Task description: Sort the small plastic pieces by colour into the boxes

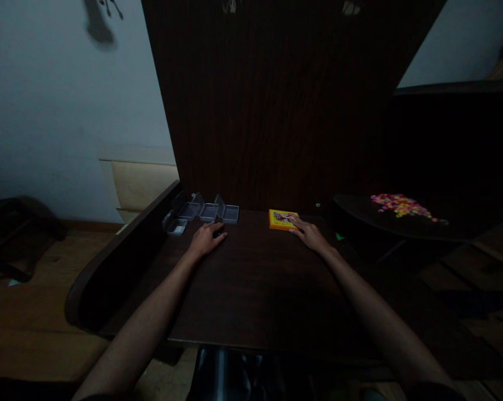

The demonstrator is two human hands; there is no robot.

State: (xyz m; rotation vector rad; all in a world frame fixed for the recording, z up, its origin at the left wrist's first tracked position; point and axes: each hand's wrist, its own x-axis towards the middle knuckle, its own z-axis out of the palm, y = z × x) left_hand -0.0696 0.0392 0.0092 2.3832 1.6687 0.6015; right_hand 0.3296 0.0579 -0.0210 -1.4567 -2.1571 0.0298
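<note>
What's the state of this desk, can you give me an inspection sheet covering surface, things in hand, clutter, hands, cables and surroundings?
Surface: dark wooden table, dimly lit.
Job's things: yellow box at the far edge; clear plastic cases, lids up, far left.
Clutter: colourful small pieces heaped on the dark side shelf to the right.
Hands: left hand flat on the table beside the cases, open; right hand open, fingertips resting on the yellow box.
Cables: nothing seen.
Surroundings: dark wooden panel behind, pale wall left, wooden floor.

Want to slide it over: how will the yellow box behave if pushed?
The yellow box lies flat on the desk, so it should slide, not tip or roll. It looks thin, so it is probably light.
</note>
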